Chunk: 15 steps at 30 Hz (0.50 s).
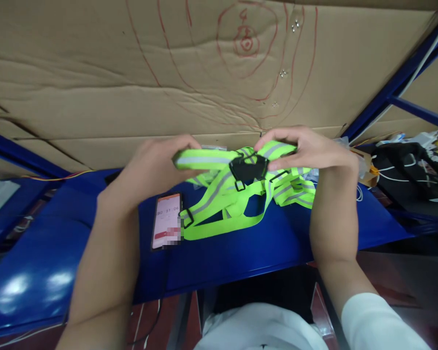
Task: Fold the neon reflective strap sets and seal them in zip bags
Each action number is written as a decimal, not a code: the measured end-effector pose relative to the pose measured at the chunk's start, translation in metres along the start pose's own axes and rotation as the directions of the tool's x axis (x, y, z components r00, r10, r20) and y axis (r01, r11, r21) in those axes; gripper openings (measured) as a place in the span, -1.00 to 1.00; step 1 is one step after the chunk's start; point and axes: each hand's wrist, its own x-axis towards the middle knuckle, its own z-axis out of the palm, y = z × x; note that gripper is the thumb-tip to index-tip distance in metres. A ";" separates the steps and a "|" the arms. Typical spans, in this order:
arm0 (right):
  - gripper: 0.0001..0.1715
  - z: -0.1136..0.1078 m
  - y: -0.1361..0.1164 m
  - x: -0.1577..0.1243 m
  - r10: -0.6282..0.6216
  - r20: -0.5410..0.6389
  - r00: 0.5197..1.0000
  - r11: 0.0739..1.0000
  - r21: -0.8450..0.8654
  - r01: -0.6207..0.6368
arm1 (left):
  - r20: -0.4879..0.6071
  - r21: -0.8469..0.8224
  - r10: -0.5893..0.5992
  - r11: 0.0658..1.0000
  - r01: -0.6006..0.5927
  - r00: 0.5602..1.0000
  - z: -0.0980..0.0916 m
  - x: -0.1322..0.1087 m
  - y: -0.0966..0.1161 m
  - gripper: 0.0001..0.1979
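Note:
A neon-yellow reflective harness (219, 194) with grey stripes and black buckles is stretched between my two hands above the blue table. My left hand (164, 158) is closed on one strap at the left, its fingertips partly hidden behind the strap. My right hand (295, 148) pinches another strap just right of the black centre plate (248, 167). Lower straps hang down and rest on the table, where a slide adjuster (187, 218) shows at the left end. More yellow webbing (295, 192) lies bunched below my right hand.
A phone (167, 221) showing a running timer lies left of the harness on the blue table (219, 262). Behind stands a cardboard panel (95, 73) with red drawn lines. At the right are a blue frame bar (419, 113), cables and a black bag (397, 160).

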 end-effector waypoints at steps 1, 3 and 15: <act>-0.46 0.000 -0.003 -0.002 0.020 -0.092 0.996 0.999 -0.035 -0.023 | -0.106 0.166 -0.043 0.984 0.060 0.993 -0.002 -0.002 0.001 -0.64; -0.51 0.000 -0.006 -0.005 0.009 -0.294 0.956 0.996 -0.084 -0.035 | -0.260 0.375 -0.051 0.915 0.150 0.964 -0.005 -0.003 0.000 -0.56; -0.86 -0.021 0.010 -0.019 -0.048 -0.921 0.386 0.999 -0.039 0.029 | 0.046 -0.583 0.017 0.812 0.013 0.999 -0.011 0.001 -0.033 -0.45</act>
